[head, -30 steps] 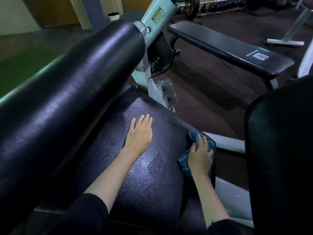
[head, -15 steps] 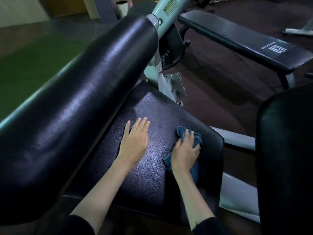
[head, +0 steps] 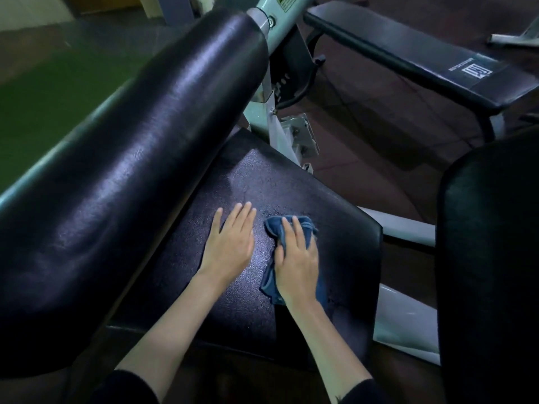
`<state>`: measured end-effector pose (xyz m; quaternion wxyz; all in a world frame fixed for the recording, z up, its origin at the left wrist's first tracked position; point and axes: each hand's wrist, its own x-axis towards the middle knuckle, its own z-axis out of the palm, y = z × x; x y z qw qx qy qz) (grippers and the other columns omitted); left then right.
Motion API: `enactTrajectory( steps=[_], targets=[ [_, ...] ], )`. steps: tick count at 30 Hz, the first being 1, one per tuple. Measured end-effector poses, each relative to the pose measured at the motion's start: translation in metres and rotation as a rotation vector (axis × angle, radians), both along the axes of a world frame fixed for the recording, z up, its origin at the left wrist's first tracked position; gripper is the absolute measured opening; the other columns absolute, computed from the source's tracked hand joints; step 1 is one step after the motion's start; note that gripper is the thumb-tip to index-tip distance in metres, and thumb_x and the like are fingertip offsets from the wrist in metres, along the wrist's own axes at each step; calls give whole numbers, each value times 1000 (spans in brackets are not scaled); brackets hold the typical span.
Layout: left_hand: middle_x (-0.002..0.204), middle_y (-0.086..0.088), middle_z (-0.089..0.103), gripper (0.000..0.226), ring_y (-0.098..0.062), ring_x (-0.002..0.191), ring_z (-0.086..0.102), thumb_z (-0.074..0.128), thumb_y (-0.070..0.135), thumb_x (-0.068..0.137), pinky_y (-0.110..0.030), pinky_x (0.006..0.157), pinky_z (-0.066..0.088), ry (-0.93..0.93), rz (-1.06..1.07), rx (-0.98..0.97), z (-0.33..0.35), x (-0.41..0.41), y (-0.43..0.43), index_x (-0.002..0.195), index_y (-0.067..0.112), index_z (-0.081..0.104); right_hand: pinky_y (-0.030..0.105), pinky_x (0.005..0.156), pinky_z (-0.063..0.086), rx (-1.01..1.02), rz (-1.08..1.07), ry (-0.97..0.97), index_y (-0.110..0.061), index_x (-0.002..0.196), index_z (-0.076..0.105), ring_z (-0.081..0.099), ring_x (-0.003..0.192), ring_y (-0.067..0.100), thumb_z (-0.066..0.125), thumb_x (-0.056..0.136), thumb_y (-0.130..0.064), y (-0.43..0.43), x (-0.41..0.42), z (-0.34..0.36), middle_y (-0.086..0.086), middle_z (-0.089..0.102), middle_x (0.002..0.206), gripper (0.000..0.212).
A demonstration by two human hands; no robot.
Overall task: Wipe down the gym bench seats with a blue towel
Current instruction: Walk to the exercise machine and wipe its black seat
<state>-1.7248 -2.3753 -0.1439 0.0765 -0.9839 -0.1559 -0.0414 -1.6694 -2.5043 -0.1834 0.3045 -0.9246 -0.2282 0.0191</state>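
- Right hand presses flat on the crumpled blue cloth towel, on the black padded seat.
- Left hand lies flat and empty beside it.
- No fingers hold the towel, so it might slip away.

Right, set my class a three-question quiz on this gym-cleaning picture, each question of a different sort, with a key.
1. True or false: the left hand lies flat on the seat pad and holds no cloth.
2. What does the right hand press on the seat pad? A: a blue towel. B: a spray bottle. C: a sponge.
3. Fill the gap: the big black roll pad lies to the ____ of the seat pad.
Key: 1 true; 2 A; 3 left.
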Motion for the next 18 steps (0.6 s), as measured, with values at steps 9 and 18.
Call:
enactTrajectory(
  steps=[9,18],
  targets=[
    [139,-8,51,53,-21,130,47,26,25,91,-51,107,32,61,-84,-26,-13,-7,-33,135,6,49,50,105,31,8,-493,170,-20,143,36,35,130,44,41,97,-21,-114,-3,-48,3,31,153,46],
    [140,-8,50,52,-21,131,46,28,23,90,-50,109,29,-9,-50,-14,-12,-40,-36,135,6,48,51,107,29,12,-522,258,-23,144,36,33,129,46,45,96,-25,-76,-36,-26,-3,29,154,49]
  ],
)
